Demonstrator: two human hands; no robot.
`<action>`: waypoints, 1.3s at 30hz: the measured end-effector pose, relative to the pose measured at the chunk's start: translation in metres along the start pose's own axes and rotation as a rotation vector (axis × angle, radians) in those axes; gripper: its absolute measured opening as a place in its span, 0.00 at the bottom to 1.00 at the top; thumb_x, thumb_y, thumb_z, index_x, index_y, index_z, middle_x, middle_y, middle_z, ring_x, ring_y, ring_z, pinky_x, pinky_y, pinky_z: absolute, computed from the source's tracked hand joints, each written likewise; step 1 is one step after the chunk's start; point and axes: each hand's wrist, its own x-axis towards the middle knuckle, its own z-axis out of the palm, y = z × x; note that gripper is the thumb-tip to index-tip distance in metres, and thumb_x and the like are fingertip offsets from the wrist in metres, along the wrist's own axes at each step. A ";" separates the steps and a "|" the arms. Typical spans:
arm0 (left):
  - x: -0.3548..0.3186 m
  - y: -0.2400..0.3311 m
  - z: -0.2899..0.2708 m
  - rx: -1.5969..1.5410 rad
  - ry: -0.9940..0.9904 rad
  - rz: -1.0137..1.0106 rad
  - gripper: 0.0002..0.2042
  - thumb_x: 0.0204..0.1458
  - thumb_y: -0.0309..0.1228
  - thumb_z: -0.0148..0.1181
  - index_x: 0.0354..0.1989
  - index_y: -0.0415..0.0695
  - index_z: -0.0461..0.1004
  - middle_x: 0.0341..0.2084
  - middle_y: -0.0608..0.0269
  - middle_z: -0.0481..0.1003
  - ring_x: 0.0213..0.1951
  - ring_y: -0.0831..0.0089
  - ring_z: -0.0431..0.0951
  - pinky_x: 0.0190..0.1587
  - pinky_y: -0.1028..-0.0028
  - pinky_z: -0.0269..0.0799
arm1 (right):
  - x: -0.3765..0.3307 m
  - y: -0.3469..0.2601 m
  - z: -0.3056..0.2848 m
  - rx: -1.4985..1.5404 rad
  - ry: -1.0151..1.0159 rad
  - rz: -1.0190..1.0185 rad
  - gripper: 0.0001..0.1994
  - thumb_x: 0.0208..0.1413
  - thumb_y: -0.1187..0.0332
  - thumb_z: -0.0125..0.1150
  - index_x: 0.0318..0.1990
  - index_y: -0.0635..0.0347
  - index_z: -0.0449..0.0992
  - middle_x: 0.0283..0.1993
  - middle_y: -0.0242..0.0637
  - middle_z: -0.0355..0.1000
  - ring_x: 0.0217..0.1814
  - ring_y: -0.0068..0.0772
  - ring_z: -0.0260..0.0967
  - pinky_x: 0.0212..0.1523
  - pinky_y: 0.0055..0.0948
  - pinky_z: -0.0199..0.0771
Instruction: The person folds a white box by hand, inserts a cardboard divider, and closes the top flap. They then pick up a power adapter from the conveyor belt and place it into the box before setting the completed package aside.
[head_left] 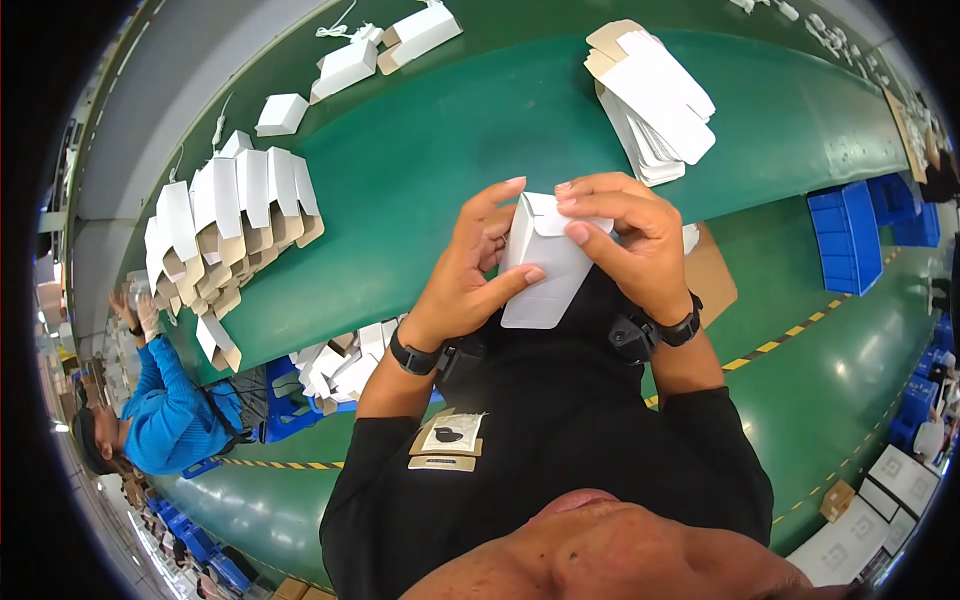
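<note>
A small white carton [546,278] is held up in front of my chest, over the near edge of the green table. My left hand [474,255] grips its left side, thumb across the front face and fingers behind. At the carton's upper end, my right hand [632,228] pinches the folded end flap between thumb and fingers. The flap lies over the opening, so the inside of the carton is hidden. Beyond the hands, a stack of flattened white cartons [660,95] with brown insides lies on the table.
Many erected cartons with open brown flaps [232,205] stand in rows on the left of the green table [450,120]. More cartons [350,65] and white cables lie along the far ledge. A co-worker in blue [175,410] works at the left. Blue bins [845,240] stand right.
</note>
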 end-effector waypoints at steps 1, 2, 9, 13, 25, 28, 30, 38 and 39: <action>-0.001 0.000 0.001 0.040 -0.009 0.005 0.38 0.58 0.18 0.61 0.73 0.46 0.47 0.60 0.44 0.70 0.59 0.62 0.73 0.61 0.66 0.68 | -0.001 -0.002 0.000 0.054 0.007 0.059 0.08 0.55 0.79 0.66 0.43 0.64 0.84 0.46 0.42 0.77 0.52 0.35 0.75 0.51 0.29 0.75; -0.001 0.000 0.002 0.079 -0.018 0.010 0.38 0.57 0.18 0.61 0.73 0.45 0.48 0.60 0.45 0.69 0.59 0.62 0.73 0.61 0.66 0.68 | -0.003 -0.004 -0.001 0.108 0.014 0.118 0.09 0.54 0.80 0.66 0.43 0.66 0.83 0.47 0.44 0.77 0.53 0.36 0.75 0.53 0.30 0.74; -0.003 0.000 0.006 -0.005 -0.002 -0.049 0.34 0.59 0.19 0.59 0.72 0.44 0.51 0.60 0.46 0.69 0.60 0.63 0.72 0.62 0.66 0.67 | 0.001 -0.009 -0.014 0.169 -0.095 0.271 0.12 0.53 0.82 0.65 0.45 0.66 0.83 0.52 0.48 0.77 0.58 0.40 0.74 0.59 0.34 0.72; 0.003 -0.003 0.001 -0.041 0.005 -0.055 0.30 0.60 0.19 0.58 0.70 0.43 0.54 0.59 0.48 0.69 0.60 0.65 0.71 0.61 0.66 0.67 | 0.004 0.000 -0.018 0.089 -0.170 0.216 0.13 0.55 0.81 0.64 0.48 0.65 0.83 0.57 0.50 0.76 0.64 0.45 0.71 0.63 0.37 0.71; 0.070 -0.009 -0.025 -0.057 -0.014 -0.167 0.27 0.60 0.22 0.58 0.67 0.42 0.57 0.59 0.52 0.68 0.59 0.65 0.71 0.60 0.65 0.66 | 0.022 0.029 -0.034 -0.134 -0.073 0.045 0.19 0.60 0.71 0.62 0.59 0.63 0.77 0.66 0.46 0.70 0.74 0.49 0.61 0.71 0.44 0.60; 0.115 0.002 -0.037 0.087 0.011 -0.038 0.28 0.59 0.24 0.60 0.67 0.42 0.58 0.59 0.54 0.68 0.59 0.65 0.71 0.61 0.64 0.65 | 0.035 0.024 -0.045 -0.248 -0.004 -0.036 0.23 0.60 0.67 0.63 0.63 0.61 0.73 0.69 0.47 0.66 0.75 0.50 0.58 0.72 0.46 0.57; 0.168 0.007 -0.062 0.814 0.203 0.312 0.30 0.55 0.24 0.64 0.66 0.44 0.62 0.56 0.53 0.72 0.57 0.61 0.72 0.61 0.62 0.66 | 0.044 0.026 -0.066 -0.784 0.163 -0.098 0.25 0.58 0.65 0.63 0.63 0.62 0.72 0.70 0.47 0.64 0.74 0.49 0.58 0.72 0.48 0.57; 0.286 -0.077 -0.136 1.766 0.216 0.219 0.24 0.51 0.20 0.58 0.58 0.51 0.73 0.45 0.48 0.78 0.46 0.46 0.77 0.47 0.49 0.74 | 0.040 0.077 -0.082 -1.317 0.272 -0.077 0.17 0.49 0.62 0.67 0.44 0.61 0.78 0.48 0.42 0.77 0.56 0.43 0.72 0.60 0.55 0.63; 0.290 -0.088 -0.150 1.718 0.268 0.347 0.22 0.51 0.21 0.58 0.57 0.50 0.74 0.45 0.47 0.79 0.47 0.45 0.77 0.49 0.50 0.74 | 0.039 0.078 -0.083 -1.295 0.288 -0.119 0.15 0.49 0.62 0.67 0.42 0.61 0.79 0.46 0.40 0.77 0.55 0.42 0.73 0.59 0.55 0.63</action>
